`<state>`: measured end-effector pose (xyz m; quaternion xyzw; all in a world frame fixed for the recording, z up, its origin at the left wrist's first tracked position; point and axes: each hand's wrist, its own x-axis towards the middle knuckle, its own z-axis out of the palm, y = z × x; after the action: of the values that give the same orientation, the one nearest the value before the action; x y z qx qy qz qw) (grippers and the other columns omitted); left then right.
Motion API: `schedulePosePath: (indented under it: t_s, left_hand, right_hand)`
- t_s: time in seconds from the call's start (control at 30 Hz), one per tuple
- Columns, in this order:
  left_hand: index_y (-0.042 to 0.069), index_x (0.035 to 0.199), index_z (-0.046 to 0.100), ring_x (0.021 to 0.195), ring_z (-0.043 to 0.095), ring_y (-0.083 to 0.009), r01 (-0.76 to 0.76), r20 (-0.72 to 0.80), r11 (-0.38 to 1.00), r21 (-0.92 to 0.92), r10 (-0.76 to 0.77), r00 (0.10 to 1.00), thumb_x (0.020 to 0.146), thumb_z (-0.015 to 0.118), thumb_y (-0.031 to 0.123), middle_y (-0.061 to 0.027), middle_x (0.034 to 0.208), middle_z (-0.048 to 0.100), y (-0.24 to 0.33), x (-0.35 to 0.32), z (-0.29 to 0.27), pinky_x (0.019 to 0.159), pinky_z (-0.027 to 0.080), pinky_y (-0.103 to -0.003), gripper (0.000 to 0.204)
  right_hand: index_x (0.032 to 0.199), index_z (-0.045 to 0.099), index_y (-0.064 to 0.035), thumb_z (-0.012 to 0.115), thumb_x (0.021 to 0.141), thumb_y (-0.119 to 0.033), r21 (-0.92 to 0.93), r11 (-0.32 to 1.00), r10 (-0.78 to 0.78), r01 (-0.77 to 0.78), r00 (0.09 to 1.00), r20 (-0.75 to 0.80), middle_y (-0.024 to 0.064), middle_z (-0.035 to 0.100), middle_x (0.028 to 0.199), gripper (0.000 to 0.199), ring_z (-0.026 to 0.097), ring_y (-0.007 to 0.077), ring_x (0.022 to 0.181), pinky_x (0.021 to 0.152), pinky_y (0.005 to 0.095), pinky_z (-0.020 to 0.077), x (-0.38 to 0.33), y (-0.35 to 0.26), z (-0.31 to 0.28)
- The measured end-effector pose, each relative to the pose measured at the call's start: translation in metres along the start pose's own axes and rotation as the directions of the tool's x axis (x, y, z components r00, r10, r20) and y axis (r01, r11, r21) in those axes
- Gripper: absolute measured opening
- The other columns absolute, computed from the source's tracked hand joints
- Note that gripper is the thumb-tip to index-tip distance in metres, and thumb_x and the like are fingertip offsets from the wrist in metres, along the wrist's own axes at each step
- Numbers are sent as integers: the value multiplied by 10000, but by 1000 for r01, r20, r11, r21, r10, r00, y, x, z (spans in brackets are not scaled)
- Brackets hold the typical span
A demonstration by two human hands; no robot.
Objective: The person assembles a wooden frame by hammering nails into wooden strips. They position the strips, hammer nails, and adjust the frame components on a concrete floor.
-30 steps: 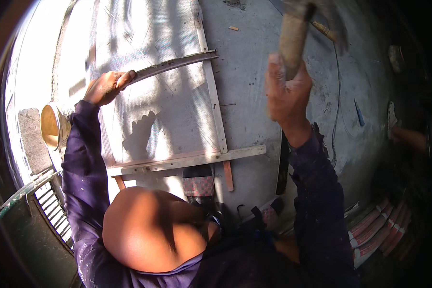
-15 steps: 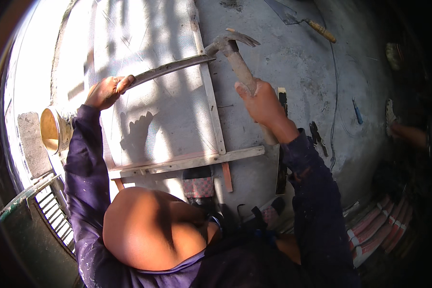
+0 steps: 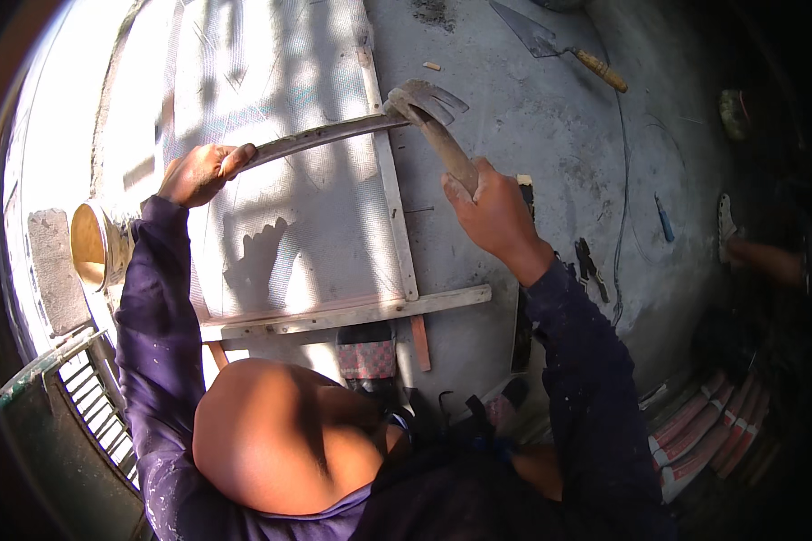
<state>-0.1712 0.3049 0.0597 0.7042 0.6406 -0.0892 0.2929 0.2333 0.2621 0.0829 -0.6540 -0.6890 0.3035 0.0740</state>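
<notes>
My left hand (image 3: 198, 174) is closed on the left end of a narrow wooden strip (image 3: 320, 135), which lies across a mesh screen with a wooden frame (image 3: 395, 216). Wrapped round the handle of a claw hammer (image 3: 444, 149) is my right hand (image 3: 496, 209). The hammer's head is at the strip's right end, by the frame's right-hand bar; whether it touches the wood I cannot tell. A longer wooden bar (image 3: 361, 313) forms the near side of the frame and sticks out past its right corner.
A pointed trowel (image 3: 550, 41) lies at the far right on the concrete floor (image 3: 568, 117). Pliers (image 3: 592, 269), a blue-handled tool (image 3: 664, 219) and a thin cable (image 3: 626, 189) lie to the right. Another person's foot (image 3: 725, 216) is farther right. A bucket (image 3: 90, 245) stands left.
The hammer has come down and left onto or near the strip's right end, its head turning. My left hand keeps its hold on the strip, and the view has shifted slightly.
</notes>
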Motion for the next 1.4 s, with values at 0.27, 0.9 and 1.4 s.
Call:
schedulePosePath:
  t_s: [0.27,0.9,1.4]
  left_hand:
    - [60,888,612,652,567,-246,-23,27,990,-137,27,999,1045,382,593,-92,680,543,-9,1,5,654,462,-395,601]
    - [-1,821,604,600,531,-252,-109,46,972,-207,121,992,1017,322,716,-124,635,540,-43,23,32,632,456,-418,795]
    - [32,908,625,618,570,-281,-121,47,984,-130,128,991,1043,303,670,-148,658,552,-45,27,31,645,466,-429,727]
  right_hand:
    - [900,555,-43,585,1046,-249,601,555,-120,576,770,-627,8,515,635,254,483,87,520,478,266,428,-8,5,-17]
    - [991,590,-32,603,1042,-327,580,660,-170,478,847,-504,-10,549,658,299,544,90,585,507,279,423,-25,15,5]
    - [962,542,-44,546,1065,-268,574,635,-201,518,828,-524,-12,517,678,246,454,57,552,491,236,390,-17,19,-6]
